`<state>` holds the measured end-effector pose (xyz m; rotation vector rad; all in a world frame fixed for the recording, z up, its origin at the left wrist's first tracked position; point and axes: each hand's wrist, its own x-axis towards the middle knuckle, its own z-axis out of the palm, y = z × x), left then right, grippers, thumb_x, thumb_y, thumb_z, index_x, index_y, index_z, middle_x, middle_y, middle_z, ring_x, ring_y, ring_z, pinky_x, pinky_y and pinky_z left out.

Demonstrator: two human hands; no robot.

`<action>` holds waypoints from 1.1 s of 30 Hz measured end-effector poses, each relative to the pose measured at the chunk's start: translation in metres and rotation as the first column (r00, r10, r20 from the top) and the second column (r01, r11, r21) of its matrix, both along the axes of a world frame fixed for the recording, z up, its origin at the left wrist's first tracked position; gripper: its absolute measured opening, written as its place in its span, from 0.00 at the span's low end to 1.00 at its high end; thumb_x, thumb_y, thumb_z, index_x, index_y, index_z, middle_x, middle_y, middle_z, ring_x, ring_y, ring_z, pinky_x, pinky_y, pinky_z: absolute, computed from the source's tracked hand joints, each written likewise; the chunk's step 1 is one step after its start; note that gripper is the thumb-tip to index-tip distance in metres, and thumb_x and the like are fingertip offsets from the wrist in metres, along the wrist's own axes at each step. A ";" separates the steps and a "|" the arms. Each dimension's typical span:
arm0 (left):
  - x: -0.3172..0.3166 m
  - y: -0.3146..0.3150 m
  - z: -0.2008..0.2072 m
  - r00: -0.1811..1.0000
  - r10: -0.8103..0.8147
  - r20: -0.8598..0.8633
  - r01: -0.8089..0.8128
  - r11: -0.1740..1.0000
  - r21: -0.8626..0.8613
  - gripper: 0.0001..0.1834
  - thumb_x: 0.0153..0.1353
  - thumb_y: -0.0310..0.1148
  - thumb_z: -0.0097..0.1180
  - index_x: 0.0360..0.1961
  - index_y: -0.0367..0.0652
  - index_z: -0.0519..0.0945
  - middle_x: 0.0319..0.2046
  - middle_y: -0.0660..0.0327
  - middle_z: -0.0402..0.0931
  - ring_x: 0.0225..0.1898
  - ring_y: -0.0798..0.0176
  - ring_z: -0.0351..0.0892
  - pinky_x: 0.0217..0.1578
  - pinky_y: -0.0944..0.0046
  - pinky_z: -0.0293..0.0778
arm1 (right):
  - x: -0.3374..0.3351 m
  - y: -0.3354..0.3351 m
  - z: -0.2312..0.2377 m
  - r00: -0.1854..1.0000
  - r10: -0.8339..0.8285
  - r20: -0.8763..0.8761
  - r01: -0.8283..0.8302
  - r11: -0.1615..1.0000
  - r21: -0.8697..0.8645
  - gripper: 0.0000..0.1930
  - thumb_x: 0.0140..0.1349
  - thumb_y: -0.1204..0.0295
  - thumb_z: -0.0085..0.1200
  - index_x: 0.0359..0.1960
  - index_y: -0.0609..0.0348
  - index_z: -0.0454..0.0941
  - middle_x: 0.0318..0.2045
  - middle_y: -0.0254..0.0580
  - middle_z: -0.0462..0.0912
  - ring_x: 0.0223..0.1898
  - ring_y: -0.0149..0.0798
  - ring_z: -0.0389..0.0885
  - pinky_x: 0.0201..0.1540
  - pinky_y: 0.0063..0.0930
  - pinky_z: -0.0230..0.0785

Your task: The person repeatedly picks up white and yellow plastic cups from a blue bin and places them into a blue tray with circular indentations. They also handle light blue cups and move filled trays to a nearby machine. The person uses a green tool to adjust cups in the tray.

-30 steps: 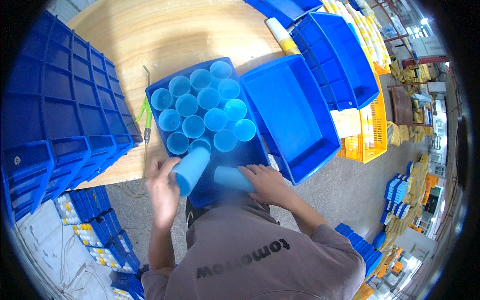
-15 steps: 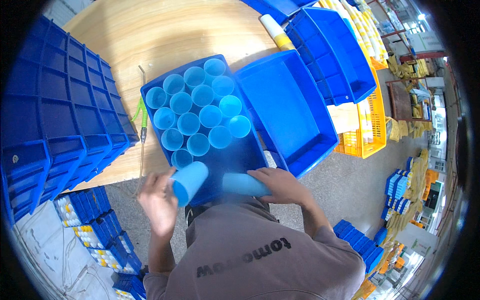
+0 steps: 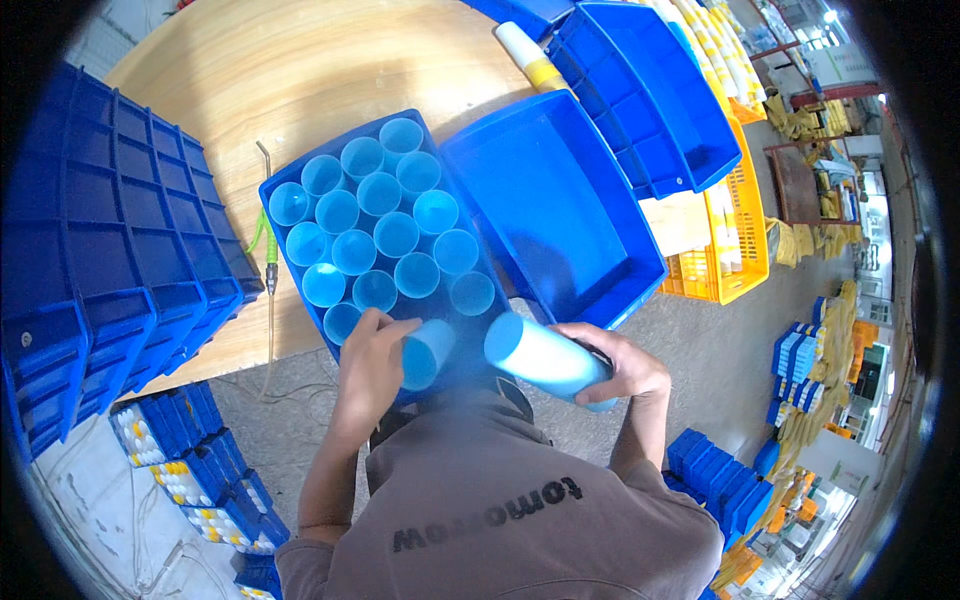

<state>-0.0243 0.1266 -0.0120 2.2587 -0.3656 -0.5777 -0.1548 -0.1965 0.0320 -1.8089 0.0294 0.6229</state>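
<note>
My left hand [image 3: 372,365] grips a light blue tube [image 3: 428,353] tilted over the near end of a blue tray [image 3: 478,335]. In that tray several light blue tubes [image 3: 396,235] stand upright in rows, their open ends facing up. My right hand [image 3: 625,368] is closed round another light blue tube [image 3: 548,360], held aslant just right of the tray's near corner. Its near end lies under my fingers, and its far end points toward the tray.
An empty blue tray [image 3: 560,210] adjoins on the right, with another blue crate [image 3: 640,100] beyond. A green air gun [image 3: 270,245] lies on the wooden table [image 3: 290,60]. Tall blue crates [image 3: 120,220] stand at left. A yellow basket [image 3: 735,220] is at far right.
My left hand has brought its tube rightward to the tray's near end. The right hand has moved right, and its tube now slants upward toward the tray. The view has shifted slightly.
</note>
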 end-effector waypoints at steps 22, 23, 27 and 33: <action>-0.028 0.066 0.036 0.998 0.063 0.017 -0.050 0.906 -0.419 0.18 0.52 0.23 0.64 0.46 0.37 0.85 0.45 0.53 0.86 0.46 0.58 0.85 0.49 0.61 0.77 | 0.060 0.164 -0.001 0.550 0.510 0.661 0.213 0.680 -0.702 0.28 0.55 0.70 0.52 0.61 0.63 0.73 0.54 0.45 0.79 0.53 0.45 0.77 0.54 0.42 0.65; -0.031 0.073 0.040 0.998 0.059 0.018 -0.049 0.932 -0.358 0.17 0.51 0.23 0.65 0.45 0.37 0.86 0.44 0.53 0.86 0.45 0.59 0.85 0.48 0.62 0.78 | 0.064 0.162 0.001 0.502 0.539 0.677 0.191 0.694 -0.694 0.27 0.56 0.70 0.53 0.59 0.63 0.74 0.54 0.45 0.79 0.53 0.45 0.77 0.54 0.42 0.65; -0.041 0.127 0.055 0.941 0.339 0.003 -0.297 0.828 -0.475 0.15 0.52 0.24 0.70 0.41 0.34 0.82 0.39 0.53 0.87 0.41 0.63 0.87 0.43 0.62 0.80 | 0.063 0.127 0.009 0.788 0.162 0.594 0.456 0.495 -0.739 0.34 0.50 0.70 0.70 0.60 0.60 0.71 0.55 0.50 0.78 0.55 0.48 0.78 0.55 0.42 0.71; -0.045 0.135 0.007 0.962 0.238 0.135 -0.236 0.971 -0.028 0.18 0.50 0.12 0.55 0.43 0.36 0.82 0.39 0.48 0.84 0.45 0.48 0.85 0.51 0.56 0.76 | 0.049 0.162 -0.055 0.868 0.086 0.489 -0.029 0.992 -0.122 0.41 0.49 0.68 0.76 0.65 0.54 0.67 0.62 0.50 0.74 0.63 0.52 0.75 0.64 0.46 0.70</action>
